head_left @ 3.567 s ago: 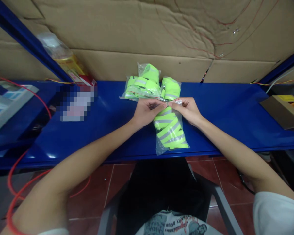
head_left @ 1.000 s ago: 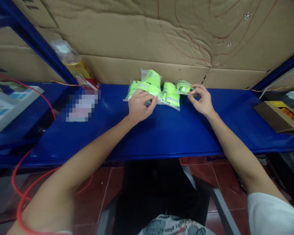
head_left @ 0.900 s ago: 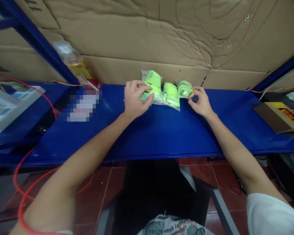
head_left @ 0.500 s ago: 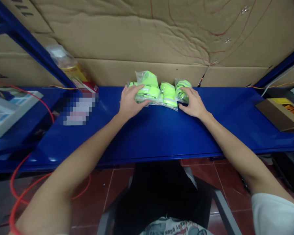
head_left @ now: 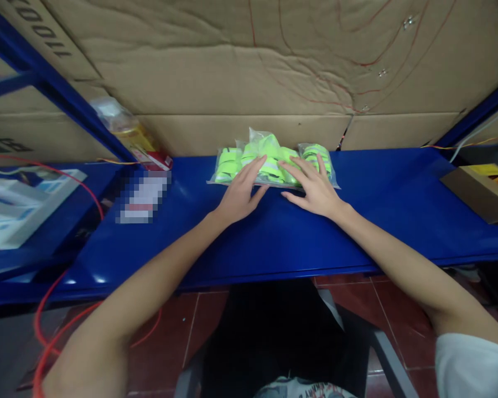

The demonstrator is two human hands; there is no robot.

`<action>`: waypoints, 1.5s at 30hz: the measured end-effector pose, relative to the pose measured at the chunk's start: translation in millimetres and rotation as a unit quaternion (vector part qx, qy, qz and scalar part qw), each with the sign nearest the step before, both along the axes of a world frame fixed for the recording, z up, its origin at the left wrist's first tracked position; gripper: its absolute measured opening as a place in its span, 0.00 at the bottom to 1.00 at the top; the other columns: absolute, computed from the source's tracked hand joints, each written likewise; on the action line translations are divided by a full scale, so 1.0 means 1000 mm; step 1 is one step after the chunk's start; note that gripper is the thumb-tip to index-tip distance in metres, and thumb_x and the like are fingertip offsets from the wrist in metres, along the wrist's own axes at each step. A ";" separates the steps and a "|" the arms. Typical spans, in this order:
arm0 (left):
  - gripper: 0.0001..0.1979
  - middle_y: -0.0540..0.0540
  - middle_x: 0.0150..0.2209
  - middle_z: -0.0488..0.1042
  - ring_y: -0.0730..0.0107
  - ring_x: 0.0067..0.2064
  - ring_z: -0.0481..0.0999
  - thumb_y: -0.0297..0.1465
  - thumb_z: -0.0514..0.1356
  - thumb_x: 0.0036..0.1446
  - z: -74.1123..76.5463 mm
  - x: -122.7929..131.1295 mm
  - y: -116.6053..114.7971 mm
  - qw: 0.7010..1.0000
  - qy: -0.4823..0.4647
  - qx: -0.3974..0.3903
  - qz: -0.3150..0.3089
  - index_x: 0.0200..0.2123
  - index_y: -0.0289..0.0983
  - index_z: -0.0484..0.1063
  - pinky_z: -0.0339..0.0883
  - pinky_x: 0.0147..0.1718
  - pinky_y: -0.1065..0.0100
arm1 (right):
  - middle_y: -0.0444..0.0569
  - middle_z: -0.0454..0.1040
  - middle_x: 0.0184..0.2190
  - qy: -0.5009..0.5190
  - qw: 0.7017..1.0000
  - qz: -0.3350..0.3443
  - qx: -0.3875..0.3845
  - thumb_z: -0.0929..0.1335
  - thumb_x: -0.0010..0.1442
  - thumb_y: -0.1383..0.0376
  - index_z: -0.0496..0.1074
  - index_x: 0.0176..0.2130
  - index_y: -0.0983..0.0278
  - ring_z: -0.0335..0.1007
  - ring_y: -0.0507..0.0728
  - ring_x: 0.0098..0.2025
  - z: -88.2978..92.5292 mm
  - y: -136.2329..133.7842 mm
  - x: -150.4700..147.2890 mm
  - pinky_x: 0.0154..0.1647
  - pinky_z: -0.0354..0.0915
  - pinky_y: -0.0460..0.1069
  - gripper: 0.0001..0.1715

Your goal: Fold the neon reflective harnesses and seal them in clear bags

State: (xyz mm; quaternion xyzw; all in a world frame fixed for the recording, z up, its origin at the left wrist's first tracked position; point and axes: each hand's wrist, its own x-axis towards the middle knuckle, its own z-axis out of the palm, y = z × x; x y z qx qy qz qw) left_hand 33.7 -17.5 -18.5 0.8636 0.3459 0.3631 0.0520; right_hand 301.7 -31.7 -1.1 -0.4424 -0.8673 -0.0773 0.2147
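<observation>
Several clear plastic bags of rolled neon yellow-green bands with a pale reflective stripe [head_left: 273,166] lie side by side at the back of the blue shelf [head_left: 274,237]. My left hand [head_left: 241,193] is open, its fingertips over the front of the middle bags and its thumb out to the right. Fingers spread, my right hand [head_left: 318,188] lies over the front of the bags on the right. Neither hand is closed around a bag. Whether the fingertips press on the plastic, I cannot tell. My fingers hide part of the bags.
A bottle with a yellow label [head_left: 128,130] and a small red box [head_left: 155,160] stand at the back left. An open cardboard box [head_left: 479,193] is at the right. Red tubing [head_left: 39,326] loops at the left. Cardboard [head_left: 216,77] lines the back.
My left hand has moved off the left bags toward the middle. My right hand has come slightly inward, nearer the left one. The bags at both ends show more fully now.
</observation>
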 end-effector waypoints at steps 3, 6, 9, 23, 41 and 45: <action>0.38 0.35 0.81 0.53 0.49 0.81 0.54 0.49 0.52 0.77 0.005 -0.001 -0.002 0.999 0.012 -0.022 -0.044 0.81 0.41 0.45 0.53 0.79 0.48 | 0.56 0.68 0.74 0.013 1.000 0.009 -0.003 0.62 0.77 0.51 0.57 0.79 0.55 0.66 0.67 0.75 -0.003 -0.001 -0.006 0.82 0.40 0.73 0.38; 0.45 0.34 0.82 0.47 0.49 0.81 0.54 0.50 0.55 0.76 0.006 -0.002 0.000 0.997 0.010 -0.045 -0.067 0.83 0.42 0.36 0.56 0.78 0.49 | 0.55 0.72 0.72 0.047 0.999 0.023 -0.005 0.62 0.78 0.56 0.62 0.77 0.58 0.69 0.64 0.73 -0.003 0.003 -0.001 0.80 0.52 0.67 0.34; 0.46 0.34 0.81 0.51 0.46 0.80 0.57 0.50 0.55 0.75 0.005 -0.005 0.006 0.997 0.030 -0.039 -0.054 0.82 0.43 0.34 0.54 0.78 0.44 | 0.51 0.77 0.67 0.083 0.996 0.003 -0.015 0.62 0.77 0.56 0.70 0.73 0.56 0.75 0.64 0.69 -0.001 0.007 0.005 0.73 0.65 0.64 0.30; 0.27 0.37 0.62 0.81 0.40 0.66 0.79 0.50 0.68 0.61 -0.007 -0.040 0.056 0.996 0.058 -0.027 0.064 0.57 0.42 0.83 0.67 0.68 0.41 | 0.59 0.80 0.56 -0.056 0.995 -0.080 0.005 0.59 0.78 0.56 0.63 0.78 0.55 0.76 0.67 0.52 0.002 0.011 -0.019 0.51 0.70 0.59 0.34; 0.24 0.38 0.63 0.81 0.42 0.64 0.80 0.44 0.62 0.63 -0.011 -0.032 0.045 0.991 0.080 0.023 0.104 0.59 0.43 0.80 0.64 0.62 0.42 | 0.64 0.73 0.61 -0.067 0.988 -0.140 -0.011 0.63 0.75 0.54 0.65 0.76 0.56 0.77 0.69 0.48 0.001 0.036 -0.025 0.38 0.66 0.55 0.35; 0.25 0.39 0.63 0.81 0.42 0.64 0.80 0.45 0.62 0.64 -0.008 -0.036 0.045 0.990 0.084 0.016 0.109 0.59 0.42 0.81 0.66 0.62 0.42 | 0.61 0.75 0.60 -0.047 0.989 -0.136 -0.015 0.67 0.70 0.54 0.70 0.72 0.56 0.78 0.70 0.49 0.008 0.038 -0.012 0.39 0.66 0.56 0.35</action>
